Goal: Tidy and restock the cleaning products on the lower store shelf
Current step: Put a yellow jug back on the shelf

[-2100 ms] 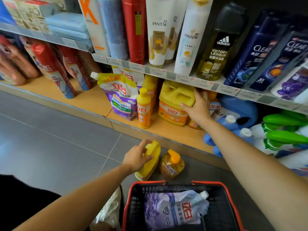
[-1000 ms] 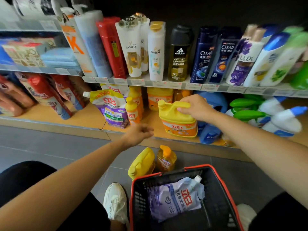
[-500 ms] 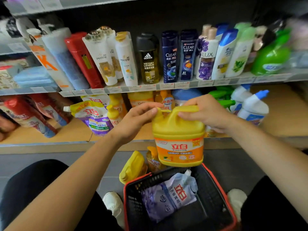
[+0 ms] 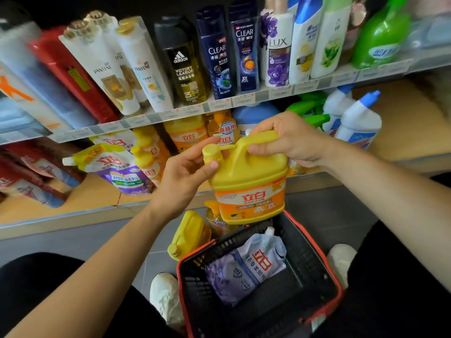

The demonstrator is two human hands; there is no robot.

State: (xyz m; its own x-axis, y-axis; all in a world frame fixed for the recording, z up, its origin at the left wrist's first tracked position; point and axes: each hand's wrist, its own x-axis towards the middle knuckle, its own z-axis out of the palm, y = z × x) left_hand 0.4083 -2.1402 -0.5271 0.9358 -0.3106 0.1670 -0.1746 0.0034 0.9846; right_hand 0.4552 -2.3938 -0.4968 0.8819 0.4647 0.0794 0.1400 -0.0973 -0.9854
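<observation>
Yellow detergent jug [image 4: 249, 181] held up over black basket [image 4: 317, 276], in front of lower shelf [image 4: 80, 203]; R hand [image 4: 290, 140] curled round its handle; L hand [image 4: 185, 174] pinching the cap w/ thumb & fingers; purple refill pouch [image 4: 246, 267] lying in basket; 2nd yellow jug [image 4: 189, 234] on floor beside it.

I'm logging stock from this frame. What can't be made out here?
Head view:
Pump bottle on the floor: mostly hidden behind the held jug.
Price labels on the shelf edge: blurred, unreadable.
Basket: near corner cut off by the bottom edge.
Jug's handle: partly covered by the right hand.
</observation>
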